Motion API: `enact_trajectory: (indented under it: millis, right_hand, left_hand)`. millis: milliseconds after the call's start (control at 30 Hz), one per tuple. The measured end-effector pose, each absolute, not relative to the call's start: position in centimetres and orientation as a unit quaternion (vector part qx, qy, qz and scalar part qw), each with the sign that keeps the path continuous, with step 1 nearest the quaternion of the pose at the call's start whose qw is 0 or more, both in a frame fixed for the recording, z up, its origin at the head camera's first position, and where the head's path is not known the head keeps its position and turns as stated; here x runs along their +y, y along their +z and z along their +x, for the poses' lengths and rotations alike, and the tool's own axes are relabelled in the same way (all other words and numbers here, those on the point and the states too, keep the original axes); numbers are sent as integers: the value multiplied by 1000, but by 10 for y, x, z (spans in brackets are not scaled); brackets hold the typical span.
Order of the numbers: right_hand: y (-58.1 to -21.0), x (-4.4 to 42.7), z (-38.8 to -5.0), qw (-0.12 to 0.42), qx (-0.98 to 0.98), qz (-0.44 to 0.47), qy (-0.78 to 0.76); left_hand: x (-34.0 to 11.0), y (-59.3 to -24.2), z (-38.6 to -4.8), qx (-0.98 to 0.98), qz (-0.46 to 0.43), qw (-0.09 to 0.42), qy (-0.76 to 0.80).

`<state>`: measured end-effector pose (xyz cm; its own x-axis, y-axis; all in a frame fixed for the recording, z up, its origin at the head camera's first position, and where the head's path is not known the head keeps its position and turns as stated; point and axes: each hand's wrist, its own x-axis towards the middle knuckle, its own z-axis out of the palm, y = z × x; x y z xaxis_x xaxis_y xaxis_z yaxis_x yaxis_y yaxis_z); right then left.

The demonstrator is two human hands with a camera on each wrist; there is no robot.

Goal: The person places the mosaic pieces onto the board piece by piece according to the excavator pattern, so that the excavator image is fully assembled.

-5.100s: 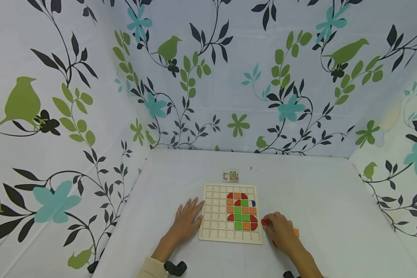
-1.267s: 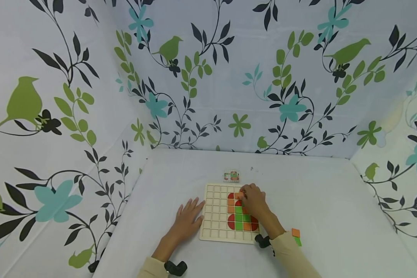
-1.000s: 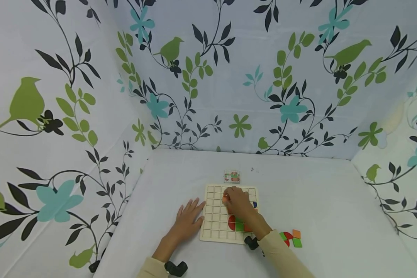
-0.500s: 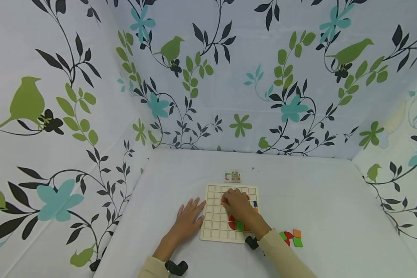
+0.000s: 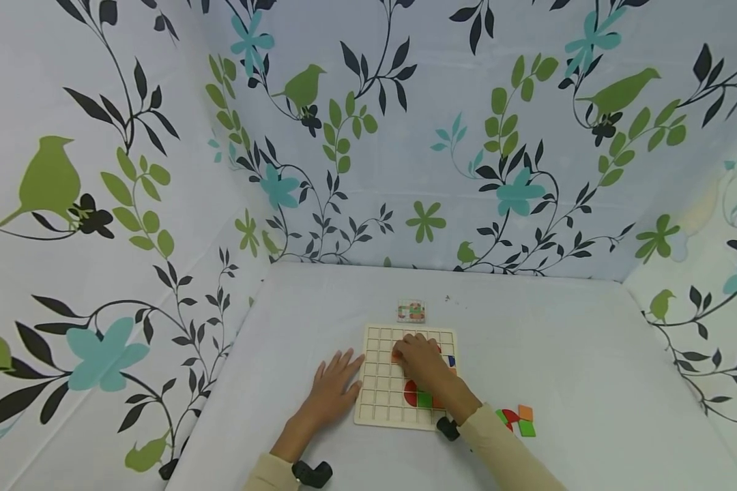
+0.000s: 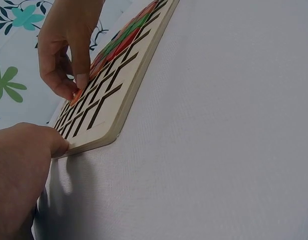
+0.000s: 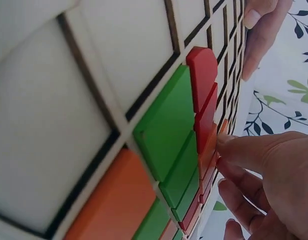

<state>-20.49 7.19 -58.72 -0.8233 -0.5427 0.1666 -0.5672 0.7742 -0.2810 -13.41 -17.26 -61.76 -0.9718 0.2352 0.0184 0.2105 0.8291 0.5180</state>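
Note:
A square wooden grid board (image 5: 374, 413) lies on the table, its right part filled with red, green (image 7: 166, 120) and orange tiles. My right hand (image 5: 426, 365) reaches over it and pinches an orange tile (image 6: 77, 96) between thumb and fingers, low over a cell left of the filled ones. In the right wrist view that orange tile (image 7: 223, 126) shows only as a thin edge by the thumb. My left hand (image 5: 334, 385) lies flat on the table with spread fingers, its fingertips touching the board's left edge. The right hand hides several tiles in the head view.
Beyond the board lies a small pattern card (image 5: 411, 311). Right of the board are loose tiles: orange (image 5: 525, 413), green (image 5: 527, 428) and red (image 5: 511, 414), partly behind the right sleeve (image 5: 506, 447). A patterned cloth wall (image 5: 356, 225) stands behind the table.
The right hand went from the loose tiles to the board's upper right, then left with the orange tile. Another red piece now sits beside the lower-left red one. The left hand stayed still.

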Motion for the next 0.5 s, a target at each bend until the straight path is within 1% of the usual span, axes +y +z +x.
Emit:
enact_trajectory:
  millis: [133, 200, 233, 400, 500]
  right_hand:
    - [-580, 84, -199, 47, -939, 282, 193]
    - [-573, 96, -194, 37, -941, 257, 218]
    - [-571, 103, -191, 28, -943, 239, 230]
    - [-562, 153, -173, -58, -956, 122, 261]
    - [-561, 184, -159, -86, -959, 75, 259]
  left_hand:
    - [-172, -618, -134, 956, 115, 22, 270]
    - [-172, -618, -133, 956, 112, 22, 271]
    - [-172, -618, -133, 956, 111, 23, 271]
    - [-171, -617, -132, 955, 109, 23, 274]
    - [-171, -614, -132, 954, 113, 22, 277]
